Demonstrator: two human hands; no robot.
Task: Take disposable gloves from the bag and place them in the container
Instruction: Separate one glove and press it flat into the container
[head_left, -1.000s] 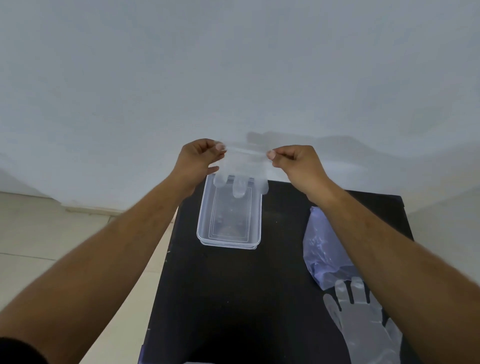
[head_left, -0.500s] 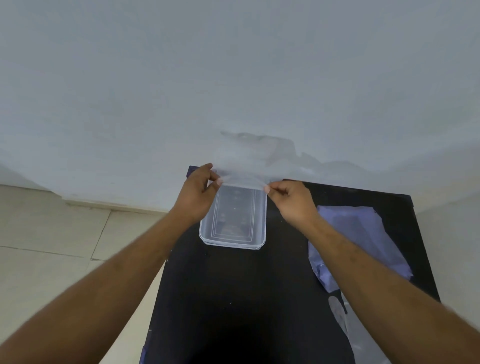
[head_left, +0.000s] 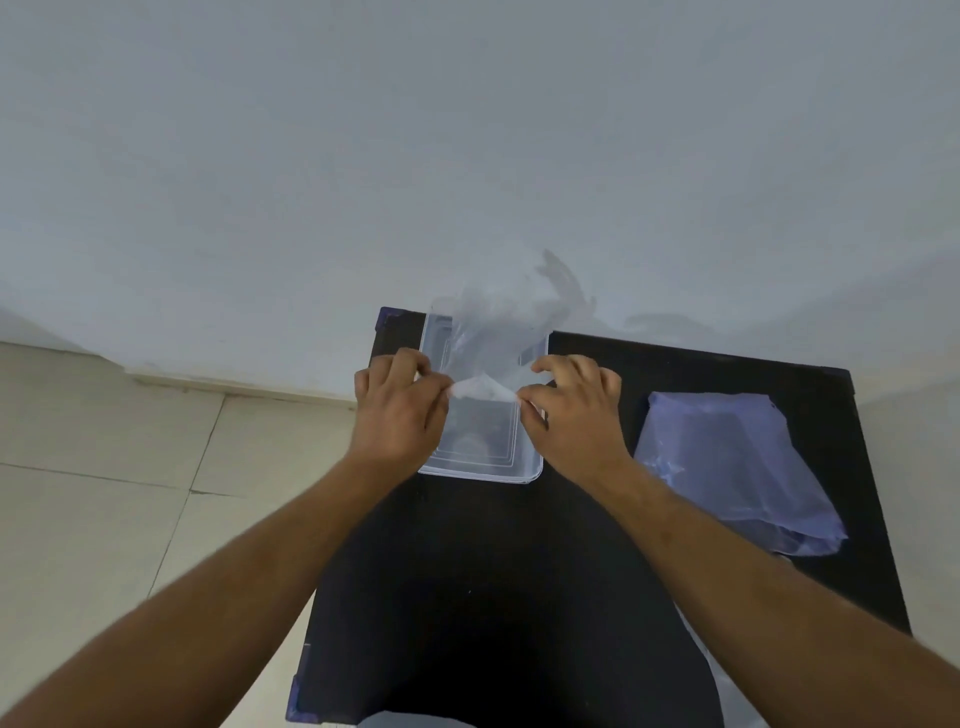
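2 hands, left (head_left: 397, 410) and right (head_left: 571, 410), pinch a clear glove (head_left: 498, 332) over the open container (head_left: 480, 467), ready to lower and release it inside.

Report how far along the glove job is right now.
Done: one clear glove is out of the purple bag. In hand: the left hand and right hand pinch its cuff edge over the open container, the rest of it billowing upward toward the wall. Left: lay it fully inside and let go. Whether the bag holds more gloves cannot be told.
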